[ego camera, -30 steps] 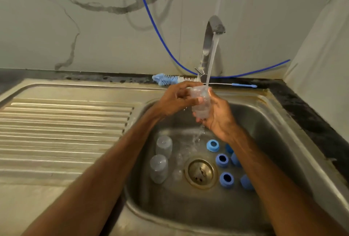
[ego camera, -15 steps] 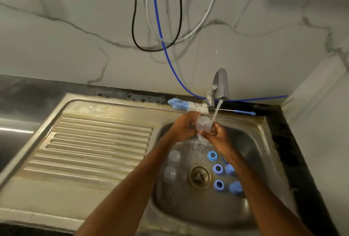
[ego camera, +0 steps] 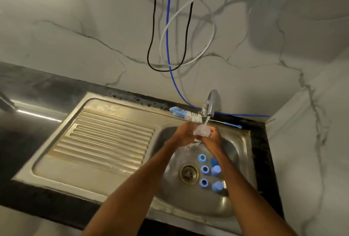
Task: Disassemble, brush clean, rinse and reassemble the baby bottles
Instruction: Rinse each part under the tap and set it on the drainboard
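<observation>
A clear plastic bottle body (ego camera: 202,130) sits under the water running from the tap (ego camera: 210,104). My left hand (ego camera: 184,134) grips it from the left and my right hand (ego camera: 212,137) grips it from the right, above the steel sink (ego camera: 239,152). On the basin floor lie three blue collar rings (ego camera: 204,170) and several blue caps (ego camera: 216,170) beside the drain (ego camera: 188,173). The other clear bottle bodies are hidden behind my left arm. A blue and white bottle brush (ego camera: 186,113) lies on the sink's back rim.
The ribbed steel drainboard (ego camera: 109,137) stretches to the left of the basin. Black, white and blue cables (ego camera: 170,46) hang on the marble wall above the tap. A side wall (ego camera: 306,141) closes the right, and a dark counter edge (ego camera: 37,88) runs behind.
The camera has lifted and pulled back, so sink and hands look smaller and lower. Both hands keep the bottle body under the stream, now tilted more on its side.
</observation>
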Motion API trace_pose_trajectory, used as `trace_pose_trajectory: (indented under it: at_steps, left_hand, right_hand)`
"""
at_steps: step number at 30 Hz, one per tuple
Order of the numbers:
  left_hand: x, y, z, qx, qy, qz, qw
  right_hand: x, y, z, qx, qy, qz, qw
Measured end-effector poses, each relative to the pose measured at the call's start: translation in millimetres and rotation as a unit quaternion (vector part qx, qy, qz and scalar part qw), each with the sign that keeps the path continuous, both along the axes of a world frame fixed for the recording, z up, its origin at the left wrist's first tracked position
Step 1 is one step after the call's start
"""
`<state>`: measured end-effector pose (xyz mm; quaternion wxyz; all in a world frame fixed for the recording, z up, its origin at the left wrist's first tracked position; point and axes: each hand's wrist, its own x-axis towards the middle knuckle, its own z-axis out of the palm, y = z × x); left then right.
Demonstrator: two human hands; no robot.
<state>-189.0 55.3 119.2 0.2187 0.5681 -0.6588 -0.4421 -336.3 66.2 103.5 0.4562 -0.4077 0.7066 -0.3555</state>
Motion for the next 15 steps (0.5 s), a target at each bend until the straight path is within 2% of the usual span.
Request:
trace_pose_trajectory:
  at_steps: [4,6,11,13,15]
  left_hand:
    - [5.2,0.0,-0.9,-0.009,-0.015,0.013,1.000]
    - [8.7,-1.9,1.3,-0.013,-0.030,-0.015,0.999]
    - [18.3,-12.4,-5.5,0.045,-0.040,-0.043,0.997]
    - [20.1,-20.2,-10.5,0.059,-0.042,-0.042,0.996]
    - [25.3,-23.8,-11.7,0.104,0.015,-0.011,0.994]
  right_hand:
    - [-0.6,-1.4,7.6,-0.015,0.032,0.003,0.999]
    - [2.3,-1.5,7.7,-0.017,0.053,0.008,0.998]
    - [14.9,-2.3,12.8,0.004,0.116,-0.024,0.993]
    - [16.9,-4.9,11.1,0.010,0.059,-0.081,0.995]
    - [18.6,-6.0,14.3,0.030,-0.049,-0.119,0.991]
